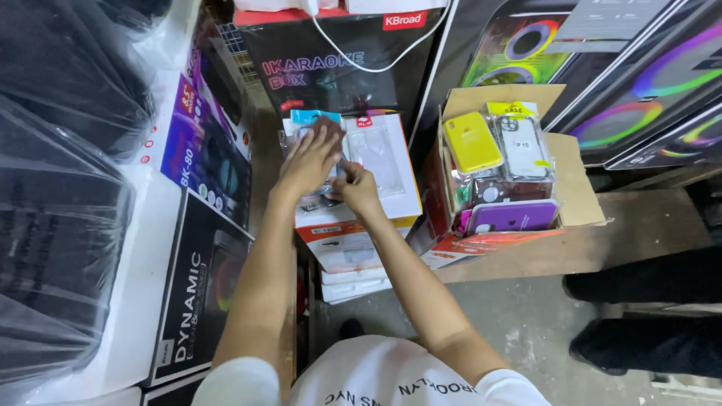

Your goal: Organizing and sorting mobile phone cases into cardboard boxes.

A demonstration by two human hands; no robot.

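Observation:
My left hand lies flat on a clear plastic-wrapped phone case on top of a stack of white flat boxes. My right hand pinches the same clear package at its right edge. A second clear phone case packet lies just right of my hands on the stack. To the right stands an open cardboard box filled with packaged phone cases, a yellow one, a clear one and a purple one on top.
Large black speaker cartons line the left, beside plastic-wrapped black items. A black karaoke carton stands behind the stack, with a white cable over it. Colourful ring-light cartons fill the right. Someone's dark legs are at the right edge.

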